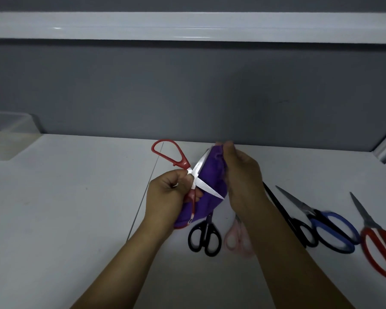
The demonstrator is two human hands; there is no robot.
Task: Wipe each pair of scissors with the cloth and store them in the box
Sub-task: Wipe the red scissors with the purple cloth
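Left hand (172, 192) is up off the counter (76, 197), fingers curled tight around the red-handled scissors (181, 162) right at the pivot, one red loop sticking up and away above the knuckles, the other running down past the palm. The blades are spread wide, both lying against the purple cloth (212, 175) just to the right of that hand. Right hand (243, 175) has the cloth bunched in its grip, fingertips pinching the top edge, the fabric pressed against the blades between the two hands and its tail hanging below the left hand. Down on the counter, the small black scissors (204, 237) lie just beneath the cloth, between the two wrists, and the pink scissors (236, 239) are beside them, tucked against the right forearm. To the right of the right hand, the long black scissors (303, 230) peek out from under the forearm, then the blue-handled scissors (334, 230), then a second red pair (381, 248) furthest out. The box (7, 130), translucent, stands well away to the left of the left hand, at the far back edge of the counter.
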